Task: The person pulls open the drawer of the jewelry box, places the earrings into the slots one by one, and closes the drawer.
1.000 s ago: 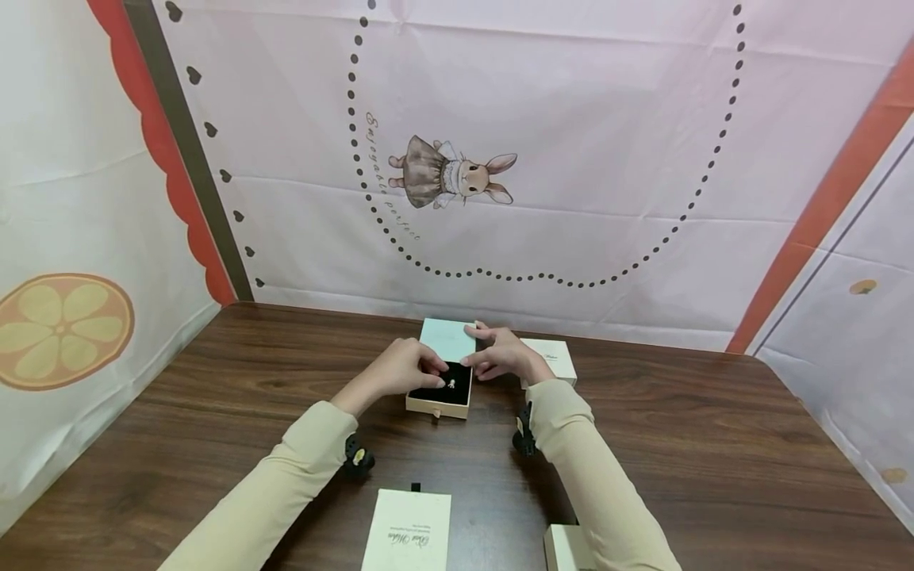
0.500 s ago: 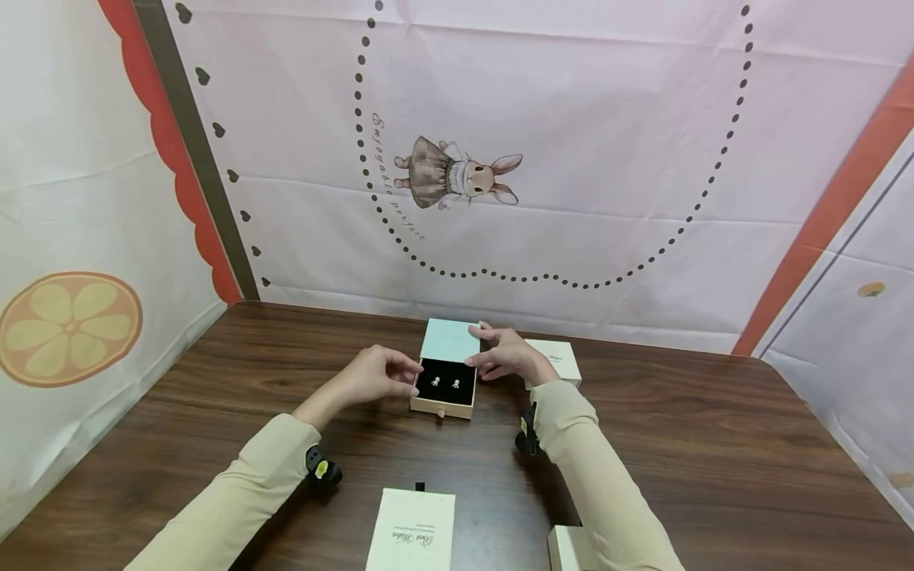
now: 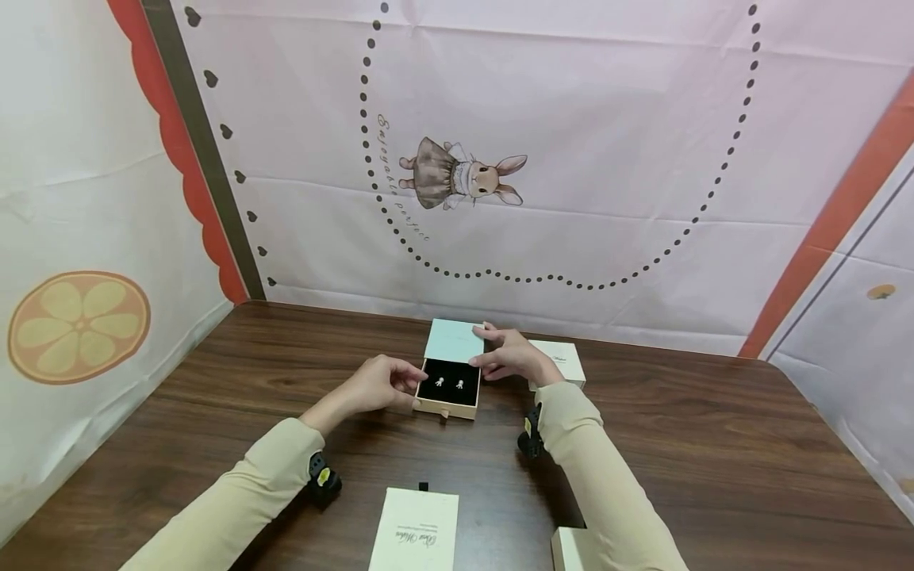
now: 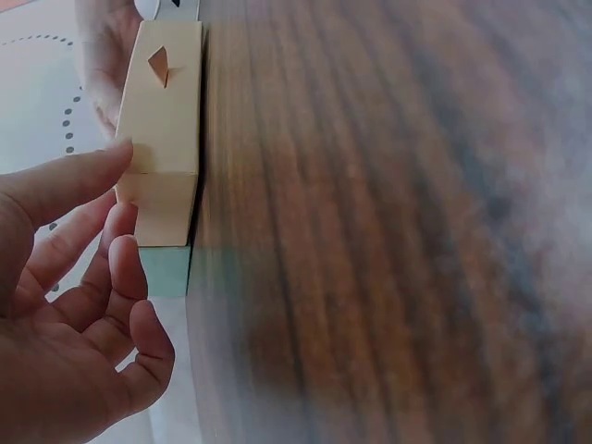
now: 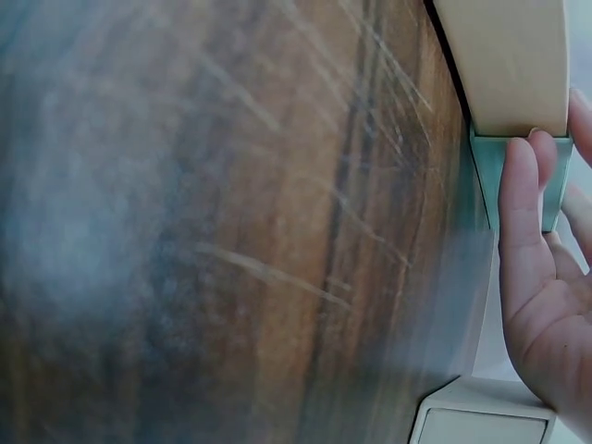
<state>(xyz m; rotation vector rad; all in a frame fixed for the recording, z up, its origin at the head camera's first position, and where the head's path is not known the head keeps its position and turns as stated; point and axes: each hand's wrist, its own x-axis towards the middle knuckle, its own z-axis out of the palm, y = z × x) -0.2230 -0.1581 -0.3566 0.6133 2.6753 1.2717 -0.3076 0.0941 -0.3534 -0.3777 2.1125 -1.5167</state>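
Observation:
A small drawer-style jewelry box with a pale teal sleeve (image 3: 454, 341) lies near the table's far edge. Its cream drawer (image 3: 447, 409) is pulled out toward me, showing a black lining. Two tiny silvery earrings, a left one (image 3: 439, 382) and a right one (image 3: 460, 385), sit side by side on it. My left hand (image 3: 378, 385) holds the drawer's front left corner, thumb at the front and forefinger at the side; its other fingers curl loosely in the left wrist view. At the box's right side, my right hand (image 3: 516, 354) grips the sleeve, with fingers (image 5: 520, 185) against it.
A white lidded box (image 3: 560, 358) stands just right of my right hand. Nearer me lie a cream card-like box (image 3: 416, 530) with a black tab and another cream box (image 3: 571, 549), partly under the right sleeve. A printed cloth (image 3: 607, 159) hangs behind the wooden table (image 3: 700, 444).
My left hand has drawn back from the earrings to the drawer's left front corner, uncovering both. My right hand stays at the sleeve. The head view has shifted slightly.

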